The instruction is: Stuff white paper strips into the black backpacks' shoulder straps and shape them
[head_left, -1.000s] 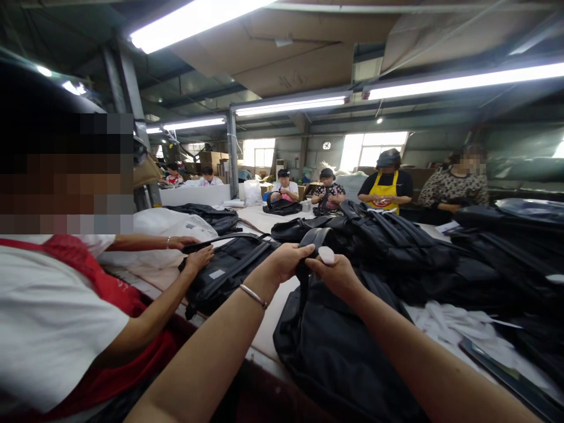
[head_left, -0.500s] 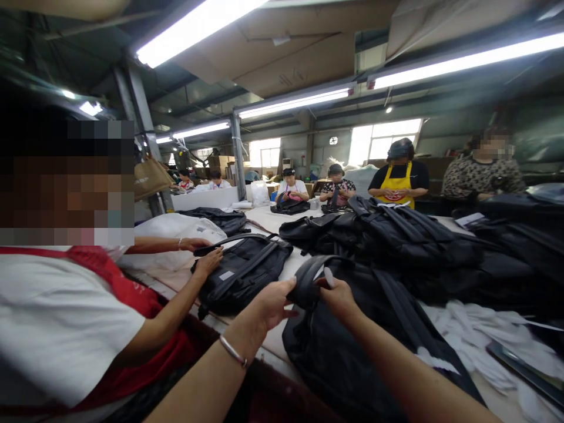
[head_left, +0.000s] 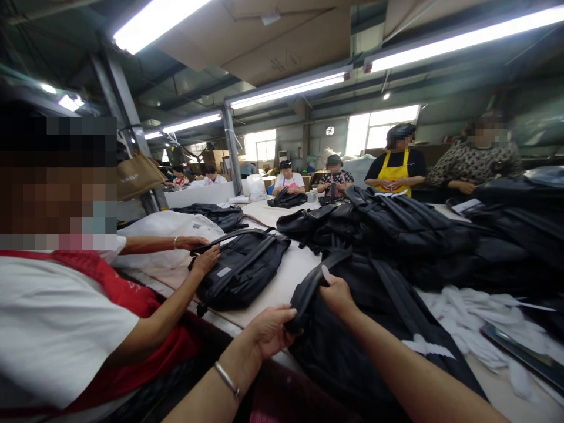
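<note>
Our left hand [head_left: 268,335] grasps the end of a black strap [head_left: 307,289] between thumb and fingers, and our right hand [head_left: 337,298] pinches the same strap farther up. We work at a long pale table [head_left: 288,276], where a pile of black bags [head_left: 388,229] lies beyond our hands. A co-worker at our left wears a red apron [head_left: 141,294] with pale characters too small for us to read; a yellow apron [head_left: 392,176] across the table carries a red-and-white emblem, its words unclear. The black bag [head_left: 348,346] with our strap lies at the table's near edge, directly under our hands. Both the co-worker's hands touch a second black bag [head_left: 242,267]. A brown bag [head_left: 138,176] hangs by a post, its lettering blurred. To our right we have a heap of white strips [head_left: 476,323] beside a dark flat object [head_left: 524,355]. The second bag bears a plain white label [head_left: 224,272]; a small white piece [head_left: 326,274] juts up by our right hand.
</note>
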`<state>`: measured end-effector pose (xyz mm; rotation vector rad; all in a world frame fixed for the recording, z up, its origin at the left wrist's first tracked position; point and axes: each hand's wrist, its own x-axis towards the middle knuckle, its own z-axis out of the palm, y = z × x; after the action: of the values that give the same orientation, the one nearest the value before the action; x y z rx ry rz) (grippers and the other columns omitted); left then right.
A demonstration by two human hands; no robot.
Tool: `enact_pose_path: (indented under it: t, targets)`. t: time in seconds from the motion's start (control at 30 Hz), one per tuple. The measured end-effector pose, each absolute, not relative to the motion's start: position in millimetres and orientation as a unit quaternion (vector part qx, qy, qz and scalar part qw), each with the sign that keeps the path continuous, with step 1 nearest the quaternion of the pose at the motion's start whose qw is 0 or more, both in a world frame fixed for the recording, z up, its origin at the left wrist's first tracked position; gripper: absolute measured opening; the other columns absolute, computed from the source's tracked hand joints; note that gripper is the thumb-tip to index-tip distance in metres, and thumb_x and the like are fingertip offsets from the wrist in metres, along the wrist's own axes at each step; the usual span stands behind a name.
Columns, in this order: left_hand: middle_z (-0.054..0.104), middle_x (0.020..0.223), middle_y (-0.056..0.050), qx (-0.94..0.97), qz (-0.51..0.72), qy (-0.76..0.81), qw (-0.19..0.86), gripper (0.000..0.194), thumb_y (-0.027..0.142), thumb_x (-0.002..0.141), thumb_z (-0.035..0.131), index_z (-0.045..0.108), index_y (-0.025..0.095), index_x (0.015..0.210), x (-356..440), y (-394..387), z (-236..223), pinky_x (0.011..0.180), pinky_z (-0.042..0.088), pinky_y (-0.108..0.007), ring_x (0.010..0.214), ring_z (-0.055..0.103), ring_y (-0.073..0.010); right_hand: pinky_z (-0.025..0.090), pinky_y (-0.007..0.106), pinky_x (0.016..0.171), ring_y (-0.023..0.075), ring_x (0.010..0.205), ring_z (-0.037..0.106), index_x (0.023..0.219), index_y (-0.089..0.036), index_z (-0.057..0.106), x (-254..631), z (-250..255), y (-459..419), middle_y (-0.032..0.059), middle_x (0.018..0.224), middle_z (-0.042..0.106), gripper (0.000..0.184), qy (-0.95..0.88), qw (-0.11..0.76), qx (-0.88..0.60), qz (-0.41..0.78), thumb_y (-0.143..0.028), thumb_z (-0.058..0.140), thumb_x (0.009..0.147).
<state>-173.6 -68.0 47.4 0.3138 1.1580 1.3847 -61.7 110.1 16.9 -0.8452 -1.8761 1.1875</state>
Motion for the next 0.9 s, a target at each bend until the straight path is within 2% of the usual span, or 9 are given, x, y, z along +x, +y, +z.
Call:
enact_pose_path:
  t: [0.2, 0.37, 0.43, 0.53, 0.63, 0.7, 0.8, 0.9]
  targets:
    - [0.063, 0.07, -0.002, 0.147, 0.573, 0.49, 0.64, 0.027, 0.017, 0.064, 0.073, 0.063, 0.012, 0.089, -171.2, -63.2, 50.9, 0.049, 0.046, -0.019, 0.055, 0.059, -0.0116, 0.044, 0.025, 0.06, 0.0188, 0.065, 0.059, 0.064, -0.014, 0.065, -61.5, 15.2, 108.0, 0.0029, 0.06, 0.064, 0.009, -0.69, 0.371, -0.345, 0.516, -0.019, 0.057, 0.063]
    - [0.066, 0.08, -0.007, 0.211, 0.545, 0.526, 0.617, 0.038, 0.016, 0.062, 0.068, 0.06, 0.013, 0.099, -164.1, -58.6, 55.9, 0.05, 0.049, -0.022, 0.066, 0.065, -0.017, 0.033, 0.023, 0.04, 0.0136, 0.039, 0.047, 0.059, -0.015, 0.059, -55.6, 24.5, 96.3, -0.0001, 0.04, 0.052, 0.008, -0.62, 0.321, -0.371, 0.613, -0.011, 0.053, 0.058]
    - [0.067, 0.085, -0.011, 0.231, 0.537, 0.543, 0.603, 0.037, 0.015, 0.063, 0.066, 0.06, 0.011, 0.099, -159.7, -58.6, 57.1, 0.052, 0.052, -0.024, 0.072, 0.066, -0.0193, 0.026, 0.021, 0.035, 0.0134, 0.036, 0.047, 0.059, -0.016, 0.057, -48.4, 30.4, 91.0, 0.0007, 0.041, 0.051, 0.005, -0.581, 0.291, -0.373, 0.662, -0.012, 0.054, 0.059]
    - [0.067, 0.085, -0.012, 0.234, 0.546, 0.551, 0.586, 0.034, 0.015, 0.066, 0.064, 0.06, 0.01, 0.099, -151.8, -60.7, 55.9, 0.055, 0.055, -0.026, 0.072, 0.066, -0.0182, 0.019, 0.019, 0.033, 0.0119, 0.038, 0.047, 0.06, -0.017, 0.052, -34.5, 38.1, 86.4, 0.0007, 0.046, 0.051, 0.003, -0.517, 0.253, -0.344, 0.741, -0.016, 0.053, 0.064]
    - [0.068, 0.085, -0.012, 0.231, 0.556, 0.558, 0.571, 0.032, 0.016, 0.067, 0.064, 0.06, 0.01, 0.098, -143.8, -63.8, 52.8, 0.055, 0.055, -0.026, 0.072, 0.066, -0.0182, 0.024, 0.018, 0.034, 0.0095, 0.039, 0.044, 0.062, -0.019, 0.046, -24.3, 40.9, 84.7, -0.0015, 0.047, 0.047, 0.014, -0.464, 0.247, -0.3, 0.796, -0.026, 0.051, 0.073]
    - [0.068, 0.087, -0.012, 0.247, 0.547, 0.56, 0.571, 0.031, 0.018, 0.068, 0.063, 0.06, 0.01, 0.098, -140.6, -65.3, 52.1, 0.055, 0.055, -0.027, 0.073, 0.066, -0.0193, 0.027, 0.018, 0.035, 0.0073, 0.036, 0.036, 0.064, -0.019, 0.046, -23.2, 39.5, 83.0, -0.005, 0.042, 0.041, 0.02, -0.44, 0.253, -0.289, 0.812, -0.032, 0.054, 0.077]
    - [0.068, 0.088, -0.011, 0.287, 0.523, 0.564, 0.571, 0.033, 0.02, 0.067, 0.067, 0.061, 0.01, 0.098, -143.1, -63.9, 55.6, 0.057, 0.055, -0.029, 0.076, 0.066, -0.0217, 0.021, 0.016, 0.034, 0.0039, 0.031, 0.024, 0.066, -0.019, 0.046, -28.7, 35.9, 79.4, -0.0107, 0.035, 0.032, 0.021, -0.415, 0.272, -0.304, 0.813, -0.029, 0.064, 0.072]
    - [0.068, 0.088, -0.011, 0.304, 0.522, 0.536, 0.59, 0.039, 0.03, 0.068, 0.076, 0.064, 0.01, 0.099, -153.4, -56.6, 61.8, 0.06, 0.054, -0.027, 0.073, 0.065, -0.019, 0.019, 0.016, 0.033, 0.0037, 0.03, 0.023, 0.065, -0.02, 0.043, -35.1, 35.4, 77.1, -0.0112, 0.032, 0.032, 0.023, -0.411, 0.29, -0.318, 0.804, -0.026, 0.065, 0.07]
